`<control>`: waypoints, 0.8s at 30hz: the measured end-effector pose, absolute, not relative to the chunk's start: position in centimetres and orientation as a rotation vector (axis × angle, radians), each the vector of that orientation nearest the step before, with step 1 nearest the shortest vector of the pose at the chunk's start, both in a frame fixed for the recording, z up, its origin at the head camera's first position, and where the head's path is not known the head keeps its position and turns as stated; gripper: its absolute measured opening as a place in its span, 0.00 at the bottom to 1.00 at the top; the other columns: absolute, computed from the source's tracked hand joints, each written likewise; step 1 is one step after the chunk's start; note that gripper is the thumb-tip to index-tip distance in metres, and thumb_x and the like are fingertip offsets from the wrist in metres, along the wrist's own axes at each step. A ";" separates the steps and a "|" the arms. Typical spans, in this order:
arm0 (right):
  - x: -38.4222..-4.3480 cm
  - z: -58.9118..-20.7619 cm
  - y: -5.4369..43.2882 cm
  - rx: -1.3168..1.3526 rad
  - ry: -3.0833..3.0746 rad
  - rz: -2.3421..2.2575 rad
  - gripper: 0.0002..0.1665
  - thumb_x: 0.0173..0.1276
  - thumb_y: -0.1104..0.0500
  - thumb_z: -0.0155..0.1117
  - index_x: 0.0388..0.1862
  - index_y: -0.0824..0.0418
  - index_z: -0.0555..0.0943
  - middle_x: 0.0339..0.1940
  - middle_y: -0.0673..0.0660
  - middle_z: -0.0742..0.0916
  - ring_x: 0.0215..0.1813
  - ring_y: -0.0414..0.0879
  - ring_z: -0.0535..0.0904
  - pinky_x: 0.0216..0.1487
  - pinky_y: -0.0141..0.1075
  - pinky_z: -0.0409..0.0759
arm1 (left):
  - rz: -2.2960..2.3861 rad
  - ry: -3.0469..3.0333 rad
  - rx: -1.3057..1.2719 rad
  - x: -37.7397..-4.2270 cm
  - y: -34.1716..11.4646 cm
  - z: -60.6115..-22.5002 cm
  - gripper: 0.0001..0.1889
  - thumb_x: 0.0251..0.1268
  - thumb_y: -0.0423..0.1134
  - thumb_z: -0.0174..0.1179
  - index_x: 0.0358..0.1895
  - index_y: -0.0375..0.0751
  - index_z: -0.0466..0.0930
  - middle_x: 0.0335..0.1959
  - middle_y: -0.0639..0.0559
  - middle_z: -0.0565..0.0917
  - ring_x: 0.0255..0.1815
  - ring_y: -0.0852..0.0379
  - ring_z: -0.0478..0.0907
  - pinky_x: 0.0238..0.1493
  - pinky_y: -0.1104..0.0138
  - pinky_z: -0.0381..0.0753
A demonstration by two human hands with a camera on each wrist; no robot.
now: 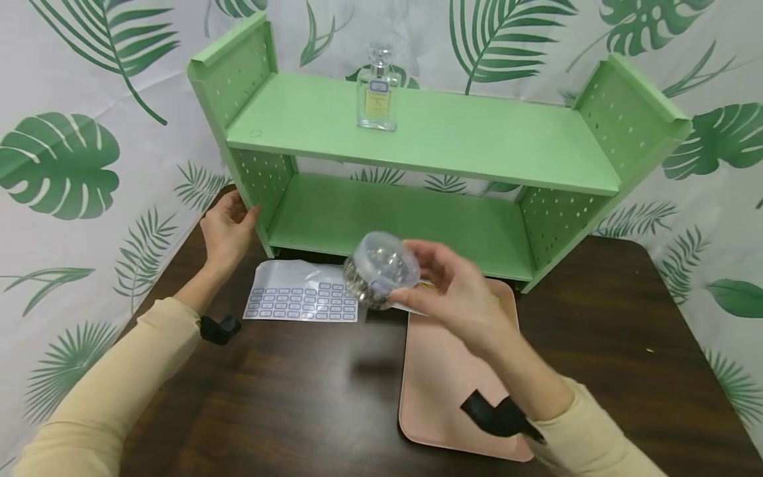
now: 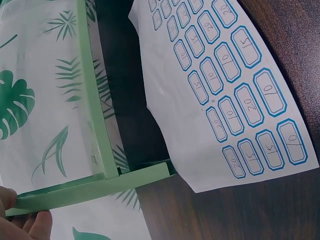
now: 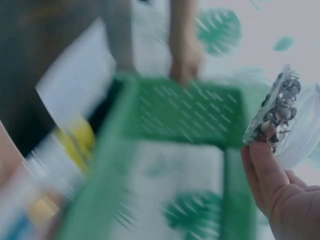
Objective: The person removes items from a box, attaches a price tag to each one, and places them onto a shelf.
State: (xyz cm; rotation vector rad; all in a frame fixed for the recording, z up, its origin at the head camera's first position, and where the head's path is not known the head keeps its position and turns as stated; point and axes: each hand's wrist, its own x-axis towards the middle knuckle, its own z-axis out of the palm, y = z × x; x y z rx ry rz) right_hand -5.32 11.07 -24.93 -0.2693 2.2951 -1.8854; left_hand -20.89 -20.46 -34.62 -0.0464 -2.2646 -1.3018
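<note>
Gripping 1 clear jar (image 1: 381, 265), 1 shelf (image 1: 495, 142)

1. The left arm (image 1: 101, 404) reaches forward from the lower left corner of the head view, its pale sleeve ending short of the wrist and leaving the lower forearm bare.
2. The left hand (image 1: 226, 232) grips with thumb and fingers set against each other; the left wrist view catches only its bent digits, at the lower left.
3. The right arm (image 1: 530, 377) slants forward and inward from the lower right, sleeve likewise pulled back from the wrist.
4. The right hand (image 1: 459, 295) points leftward, fingers curved, thumb opposing them in a hold.
5. Both hands stand well apart.
</note>
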 end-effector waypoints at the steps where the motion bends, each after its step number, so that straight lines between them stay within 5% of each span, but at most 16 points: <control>1: -5.7 -23.6 11.8 -0.282 2.325 -1.888 0.37 0.56 0.68 0.69 0.65 0.64 0.67 0.55 0.60 0.78 0.57 0.49 0.75 0.51 0.32 0.79 | -1.302 -2.263 -0.048 -20.9 -20.5 -34.6 0.16 0.62 0.29 0.59 0.53 0.27 0.76 0.48 0.37 0.83 0.48 0.45 0.81 0.43 0.80 0.76; 12: -12.9 -16.2 16.0 -0.389 2.476 -2.103 0.33 0.60 0.66 0.67 0.63 0.69 0.68 0.48 0.56 0.79 0.49 0.45 0.76 0.42 0.24 0.76 | -1.307 -2.252 -0.068 -20.9 -20.5 -34.9 0.16 0.62 0.29 0.58 0.53 0.26 0.75 0.48 0.35 0.82 0.48 0.45 0.82 0.43 0.80 0.76; 24: -18.9 -15.6 16.3 -0.262 2.735 -1.639 0.40 0.63 0.55 0.65 0.71 0.60 0.61 0.65 0.60 0.73 0.61 0.46 0.71 0.54 0.28 0.74 | -1.284 -2.248 -0.083 -20.8 -20.5 -35.0 0.16 0.61 0.29 0.59 0.52 0.25 0.76 0.46 0.34 0.83 0.45 0.44 0.82 0.38 0.88 0.71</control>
